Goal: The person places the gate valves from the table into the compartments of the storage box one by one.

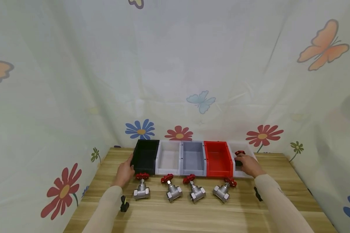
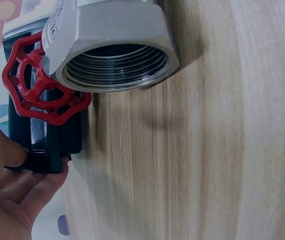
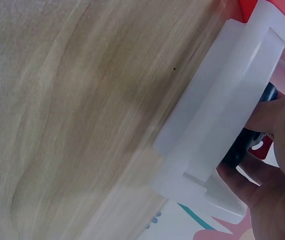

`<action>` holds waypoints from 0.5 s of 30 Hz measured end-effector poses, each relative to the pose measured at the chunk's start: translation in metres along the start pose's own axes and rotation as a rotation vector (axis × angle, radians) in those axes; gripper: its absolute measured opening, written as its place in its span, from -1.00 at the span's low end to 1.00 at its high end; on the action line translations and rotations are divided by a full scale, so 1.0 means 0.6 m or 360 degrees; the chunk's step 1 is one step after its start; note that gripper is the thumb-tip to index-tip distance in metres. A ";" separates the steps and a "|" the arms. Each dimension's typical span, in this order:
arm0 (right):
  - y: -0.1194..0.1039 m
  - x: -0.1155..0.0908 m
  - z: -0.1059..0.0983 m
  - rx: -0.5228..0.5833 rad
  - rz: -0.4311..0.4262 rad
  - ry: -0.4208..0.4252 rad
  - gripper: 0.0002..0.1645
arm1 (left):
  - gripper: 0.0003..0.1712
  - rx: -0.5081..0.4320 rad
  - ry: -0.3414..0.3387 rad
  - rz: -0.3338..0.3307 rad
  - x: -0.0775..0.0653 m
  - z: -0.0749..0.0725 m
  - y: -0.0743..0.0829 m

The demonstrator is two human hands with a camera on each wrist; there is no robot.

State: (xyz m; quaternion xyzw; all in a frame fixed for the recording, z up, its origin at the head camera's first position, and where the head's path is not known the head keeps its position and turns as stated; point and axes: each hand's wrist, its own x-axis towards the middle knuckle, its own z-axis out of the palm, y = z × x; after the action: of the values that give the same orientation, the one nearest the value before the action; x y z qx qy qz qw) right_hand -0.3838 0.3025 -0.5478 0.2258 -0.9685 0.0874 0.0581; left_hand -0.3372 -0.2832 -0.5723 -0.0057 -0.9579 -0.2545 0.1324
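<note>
My left hand (image 1: 124,171) is at the left side of the black bin (image 1: 145,170). In the left wrist view its thumb and fingers (image 2: 45,192) pinch the bin's wall. My right hand (image 1: 249,164) reaches into the white bin (image 1: 245,175) at the right end. There it grips a black-bodied valve (image 3: 240,147) with a red handwheel (image 1: 239,152), partly hidden by the fingers and the bin's front. Several silver valves with red handwheels lie in front of the bins, among them one valve (image 1: 141,191) near my left hand.
Between the end bins stand another white bin (image 1: 168,171), a grey bin (image 1: 193,171) and a red bin (image 1: 219,173). Small black objects lie on the wooden table (image 1: 186,218), one black piece (image 1: 124,204) by the left forearm, another black piece (image 1: 258,194) by the right. A patterned curtain (image 1: 175,64) hangs behind.
</note>
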 end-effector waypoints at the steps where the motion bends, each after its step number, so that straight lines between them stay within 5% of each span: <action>1: 0.000 0.000 0.000 -0.0001 -0.0003 -0.0010 -0.58 | -0.29 -0.0002 -0.0004 -0.0005 0.000 0.000 0.000; 15: 0.002 0.005 0.014 -0.0017 0.0057 -0.0119 -0.53 | -0.30 -0.0001 -0.0024 -0.0023 0.000 -0.001 0.001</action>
State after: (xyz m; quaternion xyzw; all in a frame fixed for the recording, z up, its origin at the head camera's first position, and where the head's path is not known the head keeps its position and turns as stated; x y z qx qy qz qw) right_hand -0.3875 0.3008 -0.5556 0.2114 -0.9743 0.0748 0.0217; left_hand -0.3370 -0.2831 -0.5713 -0.0008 -0.9589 -0.2556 0.1233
